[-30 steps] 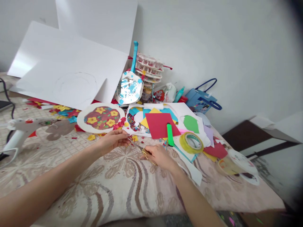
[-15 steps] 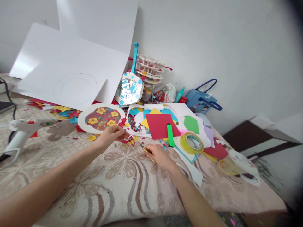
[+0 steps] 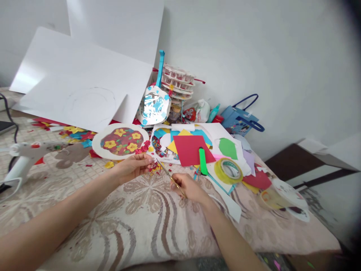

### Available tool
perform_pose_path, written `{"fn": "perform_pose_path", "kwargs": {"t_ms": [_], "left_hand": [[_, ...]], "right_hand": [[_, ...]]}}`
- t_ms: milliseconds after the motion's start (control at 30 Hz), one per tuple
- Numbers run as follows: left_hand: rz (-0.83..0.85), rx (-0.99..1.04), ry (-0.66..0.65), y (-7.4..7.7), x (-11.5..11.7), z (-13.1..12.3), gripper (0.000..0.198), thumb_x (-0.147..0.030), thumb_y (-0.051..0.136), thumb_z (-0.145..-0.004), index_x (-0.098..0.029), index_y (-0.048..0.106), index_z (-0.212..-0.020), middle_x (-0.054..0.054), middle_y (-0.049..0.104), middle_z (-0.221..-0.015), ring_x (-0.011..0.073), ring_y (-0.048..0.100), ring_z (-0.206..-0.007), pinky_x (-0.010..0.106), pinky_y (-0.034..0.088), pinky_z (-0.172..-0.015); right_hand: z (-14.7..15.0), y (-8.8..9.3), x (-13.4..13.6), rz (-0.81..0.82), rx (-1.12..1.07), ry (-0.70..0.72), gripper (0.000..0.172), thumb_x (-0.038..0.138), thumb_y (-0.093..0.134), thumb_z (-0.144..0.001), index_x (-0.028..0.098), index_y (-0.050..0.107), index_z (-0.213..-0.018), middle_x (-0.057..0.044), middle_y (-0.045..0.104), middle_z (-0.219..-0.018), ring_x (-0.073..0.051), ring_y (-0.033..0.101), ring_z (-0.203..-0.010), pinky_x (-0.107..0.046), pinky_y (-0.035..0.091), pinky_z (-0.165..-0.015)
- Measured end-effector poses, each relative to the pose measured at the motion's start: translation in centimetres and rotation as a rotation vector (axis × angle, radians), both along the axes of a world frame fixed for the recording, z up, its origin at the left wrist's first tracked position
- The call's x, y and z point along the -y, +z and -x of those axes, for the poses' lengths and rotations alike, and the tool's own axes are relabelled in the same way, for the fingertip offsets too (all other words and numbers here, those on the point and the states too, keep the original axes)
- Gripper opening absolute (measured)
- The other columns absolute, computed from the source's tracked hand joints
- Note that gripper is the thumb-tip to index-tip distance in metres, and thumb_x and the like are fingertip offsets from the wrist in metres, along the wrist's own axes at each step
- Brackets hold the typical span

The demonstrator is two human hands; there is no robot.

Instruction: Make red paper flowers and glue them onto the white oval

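My right hand (image 3: 189, 187) is closed round the gold handles of small scissors (image 3: 168, 175), whose blades point up and left. My left hand (image 3: 134, 165) pinches a small scrap of red paper (image 3: 152, 164) right at the blade tips. Small red and yellow cuttings (image 3: 156, 169) lie on the patterned cloth (image 3: 135, 218) under the two hands. A round white plate with yellow flowers on a dark red ground (image 3: 120, 140) lies just beyond my left hand.
A red paper sheet (image 3: 191, 149), a green marker (image 3: 202, 160) and a yellow tape roll (image 3: 228, 170) lie to the right. A white glue gun (image 3: 25, 156) stands at the left. Large white boards (image 3: 81, 82) lean on the wall. A blue bag (image 3: 239, 119) sits at the back.
My hands stayed almost in place. The scissors tilted a little steeper and my left hand shifted slightly down with the scrap; more small cuttings lie beneath than a second ago.
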State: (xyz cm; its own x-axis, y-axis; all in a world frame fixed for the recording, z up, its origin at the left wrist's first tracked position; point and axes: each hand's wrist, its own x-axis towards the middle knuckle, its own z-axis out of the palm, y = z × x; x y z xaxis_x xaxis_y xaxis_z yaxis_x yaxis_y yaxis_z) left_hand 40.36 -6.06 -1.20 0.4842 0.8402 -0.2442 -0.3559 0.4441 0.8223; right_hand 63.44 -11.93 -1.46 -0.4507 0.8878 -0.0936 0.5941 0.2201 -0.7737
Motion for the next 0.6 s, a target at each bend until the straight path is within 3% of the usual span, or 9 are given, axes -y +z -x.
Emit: {"fn": "perform_pose_path", "kwargs": {"t_ms": [200, 433, 600], "left_hand": [[0.028, 0.057, 0.001, 0.06, 0.03, 0.02, 0.007, -0.007, 0.062, -0.076, -0.013, 0.062, -0.071, 0.001, 0.062, -0.063, 0.0071, 0.060, -0.057, 0.014, 0.051, -0.057], [0.037, 0.021, 0.022, 0.48, 0.45, -0.39, 0.007, -0.010, 0.063, -0.076, -0.014, 0.061, -0.070, 0.002, 0.065, -0.067, 0.0090, 0.062, -0.063, 0.015, 0.051, -0.060], [0.032, 0.011, 0.028, 0.59, 0.60, -0.49, 0.008, -0.011, 0.061, -0.078, -0.014, 0.060, -0.070, 0.004, 0.066, -0.069, 0.0097, 0.063, -0.064, 0.016, 0.052, -0.062]], "right_hand": [[0.06, 0.25, 0.05, -0.078, 0.061, 0.047, 0.020, 0.029, 0.052, -0.079, 0.017, 0.046, -0.065, 0.006, 0.042, -0.053, -0.007, 0.035, -0.048, -0.019, 0.023, -0.045], [0.42, 0.48, 0.16, -0.114, 0.101, 0.003, 0.029, 0.038, 0.049, -0.082, 0.016, 0.049, -0.064, 0.005, 0.041, -0.052, -0.008, 0.037, -0.049, -0.020, 0.025, -0.047], [0.43, 0.33, 0.11, -0.102, 0.106, -0.002, 0.021, 0.030, 0.049, -0.083, 0.015, 0.056, -0.069, 0.004, 0.049, -0.058, -0.009, 0.043, -0.054, -0.020, 0.028, -0.050]]}}
